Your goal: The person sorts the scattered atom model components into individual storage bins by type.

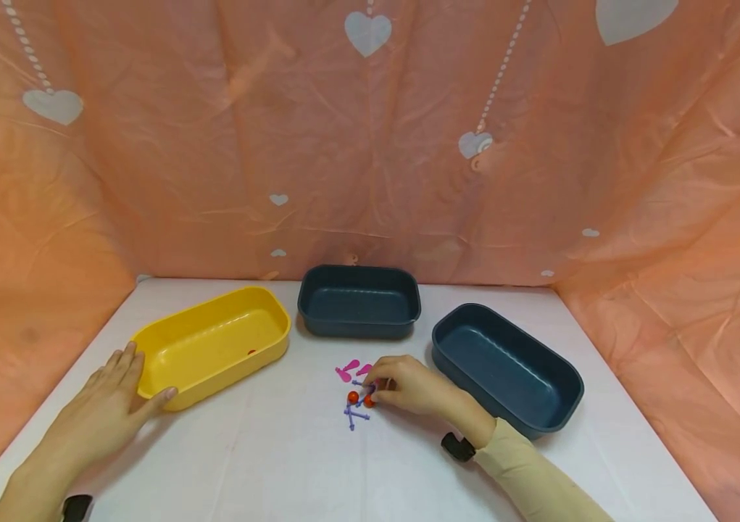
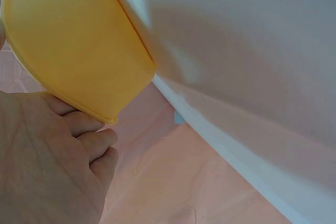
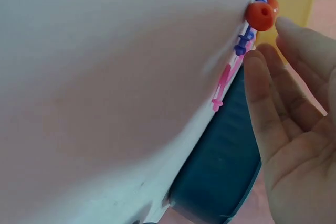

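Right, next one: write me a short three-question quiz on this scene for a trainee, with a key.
1. How many dark blue-grey rectangular plastic trays stand on the table?
2. Fill in: the person's ____ hand touches the yellow rectangular plastic tray.
3. Where do the small pink plastic pieces near the right hand lie?
a) in the yellow tray
b) on the white tabletop
c) in a dark tray

Key: 1. two; 2. left; 3. b

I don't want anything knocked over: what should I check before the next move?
Left hand touching yellow tray: ok.
Right hand beside the red balls: ok.
Right hand gripping something: not ok; thumb and fingertips stand apart.
Red balls clear of purple sticks: not ok; they crowd together.
Rear dark tray and right dark tray upright: ok.
What the red item in the yellow tray is: cannot tell; only a sliver shows.
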`<state>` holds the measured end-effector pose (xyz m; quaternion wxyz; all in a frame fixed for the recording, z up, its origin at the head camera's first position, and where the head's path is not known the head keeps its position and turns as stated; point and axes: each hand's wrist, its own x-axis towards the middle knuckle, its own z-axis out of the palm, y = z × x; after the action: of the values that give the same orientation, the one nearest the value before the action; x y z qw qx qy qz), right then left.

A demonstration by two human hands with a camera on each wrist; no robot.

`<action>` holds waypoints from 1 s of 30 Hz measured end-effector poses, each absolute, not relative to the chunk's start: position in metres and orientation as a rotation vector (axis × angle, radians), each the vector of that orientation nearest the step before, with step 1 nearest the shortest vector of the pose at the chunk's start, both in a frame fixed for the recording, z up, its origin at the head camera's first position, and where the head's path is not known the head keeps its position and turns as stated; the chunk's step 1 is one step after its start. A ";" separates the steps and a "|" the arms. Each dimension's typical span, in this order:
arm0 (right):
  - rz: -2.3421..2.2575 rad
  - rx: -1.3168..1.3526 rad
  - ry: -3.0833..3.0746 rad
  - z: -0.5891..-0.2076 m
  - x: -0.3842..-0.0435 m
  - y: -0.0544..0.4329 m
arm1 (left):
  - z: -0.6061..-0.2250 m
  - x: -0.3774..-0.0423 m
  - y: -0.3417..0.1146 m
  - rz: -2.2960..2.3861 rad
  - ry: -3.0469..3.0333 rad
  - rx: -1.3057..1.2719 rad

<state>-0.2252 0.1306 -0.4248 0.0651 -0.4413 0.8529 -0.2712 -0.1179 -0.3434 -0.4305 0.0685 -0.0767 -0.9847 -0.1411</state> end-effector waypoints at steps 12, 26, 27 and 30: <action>-0.763 -1.344 2.555 -0.430 -0.224 0.130 | -0.429 -0.118 -0.343 -0.427 -2.979 -0.225; -0.726 -1.398 2.553 -0.429 -0.224 0.128 | -0.432 -0.119 -0.344 -0.418 -2.960 -0.236; -0.730 -1.398 2.554 -0.429 -0.224 0.128 | -0.432 -0.119 -0.344 -0.419 -2.961 -0.235; -0.750 -1.400 2.562 -0.430 -0.224 0.128 | -0.430 -0.119 -0.344 -0.418 -2.965 -0.232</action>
<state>-0.2237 0.1276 -0.4296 0.0634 -0.4636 0.8482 -0.2482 -0.1192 -0.3442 -0.4304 0.0692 -0.0772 -0.9849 -0.1387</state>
